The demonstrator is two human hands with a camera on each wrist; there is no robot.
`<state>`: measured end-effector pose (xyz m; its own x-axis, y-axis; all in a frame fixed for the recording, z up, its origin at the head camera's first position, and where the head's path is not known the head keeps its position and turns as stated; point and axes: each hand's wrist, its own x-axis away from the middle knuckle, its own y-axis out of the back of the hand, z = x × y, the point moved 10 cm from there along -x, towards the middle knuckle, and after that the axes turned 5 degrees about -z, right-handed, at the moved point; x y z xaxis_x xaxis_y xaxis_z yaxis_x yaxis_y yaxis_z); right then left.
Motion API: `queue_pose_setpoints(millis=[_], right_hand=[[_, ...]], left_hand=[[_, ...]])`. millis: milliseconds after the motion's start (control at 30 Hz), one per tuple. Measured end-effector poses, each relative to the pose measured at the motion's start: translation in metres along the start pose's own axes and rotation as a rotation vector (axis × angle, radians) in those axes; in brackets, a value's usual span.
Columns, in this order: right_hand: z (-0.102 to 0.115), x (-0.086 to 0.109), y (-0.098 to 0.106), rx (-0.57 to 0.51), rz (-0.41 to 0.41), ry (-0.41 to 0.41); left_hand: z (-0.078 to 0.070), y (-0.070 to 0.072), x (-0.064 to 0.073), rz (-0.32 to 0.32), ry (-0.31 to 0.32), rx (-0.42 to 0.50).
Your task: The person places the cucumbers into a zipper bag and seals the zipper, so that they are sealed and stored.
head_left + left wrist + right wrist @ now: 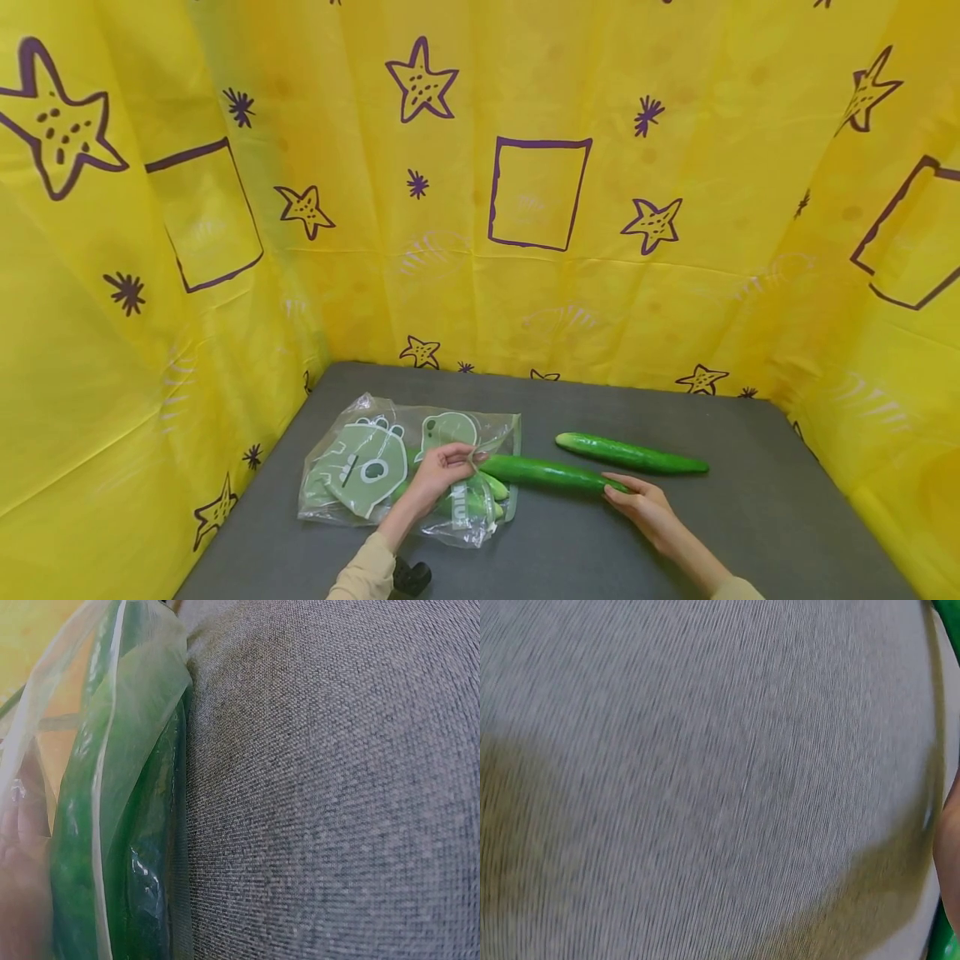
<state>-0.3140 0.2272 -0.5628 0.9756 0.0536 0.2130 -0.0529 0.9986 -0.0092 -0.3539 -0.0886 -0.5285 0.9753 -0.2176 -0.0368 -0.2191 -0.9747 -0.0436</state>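
Note:
A clear plastic bag (390, 508) printed with green cartoon shapes lies on the left part of the table, its mouth facing right. My left hand (438, 475) pinches the bag at its mouth. In my right hand (648, 508) is the right end of a long green cucumber (547, 472), its other end at the bag's mouth by my left fingers. More cucumbers (491, 486) show through the plastic. The left wrist view has green cucumber (71, 862) close up behind the film. Only a bit of the right hand (949, 855) enters the right wrist view.
Another cucumber (630, 454) lies on the grey cloth-covered table (600, 558), behind the right hand. A small black object (412, 577) sits at the front edge beside the left sleeve. Yellow curtains (465, 292) with starfish drawings enclose the table at the back and sides.

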Motion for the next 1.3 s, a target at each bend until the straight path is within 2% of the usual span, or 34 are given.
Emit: queue_pose_setpoints(millis=[433,967,1300], right_hand=[[-0.002,-0.006,-0.032,-0.027,0.01,-0.006],[-0.001,-0.02,-0.079,-0.079,0.033,0.016],[0.003,-0.028,-0.101,-0.078,0.015,0.039]], left_hand=[[0.003,0.001,0.0,-0.016,0.02,-0.001],[0.001,-0.001,-0.001,-0.001,-0.001,-0.009],[0.001,0.0,-0.002,0.008,-0.005,0.0]])
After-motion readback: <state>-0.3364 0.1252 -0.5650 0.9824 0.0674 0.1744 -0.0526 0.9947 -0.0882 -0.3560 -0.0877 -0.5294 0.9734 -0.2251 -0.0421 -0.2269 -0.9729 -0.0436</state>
